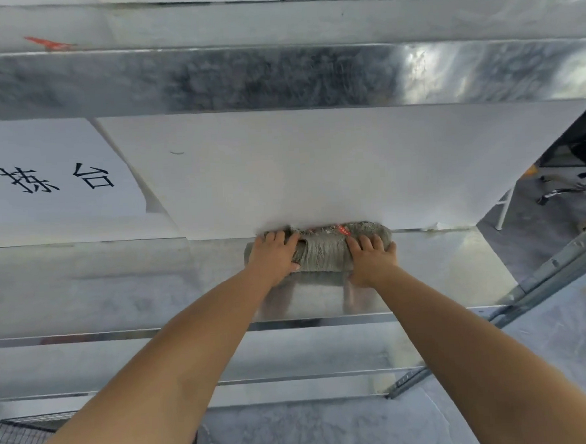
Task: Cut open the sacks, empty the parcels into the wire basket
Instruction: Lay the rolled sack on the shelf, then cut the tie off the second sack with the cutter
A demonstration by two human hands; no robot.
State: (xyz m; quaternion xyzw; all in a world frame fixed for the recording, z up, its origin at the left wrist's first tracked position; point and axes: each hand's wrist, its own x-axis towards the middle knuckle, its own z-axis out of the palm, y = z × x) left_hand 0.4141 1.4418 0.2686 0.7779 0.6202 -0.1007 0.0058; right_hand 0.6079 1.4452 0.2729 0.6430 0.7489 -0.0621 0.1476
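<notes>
metal table carries a rolled woven sack; left grip and right grip each curl closed round one end. likely stowing it emptied; next, release.

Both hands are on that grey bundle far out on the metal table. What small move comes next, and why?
Probably draw the sack back toward the near edge. Left hand and right hand grip its ends with arms outstretched, it lies against the white sheet, and the wire basket sits low on the left, close to the person.
</notes>
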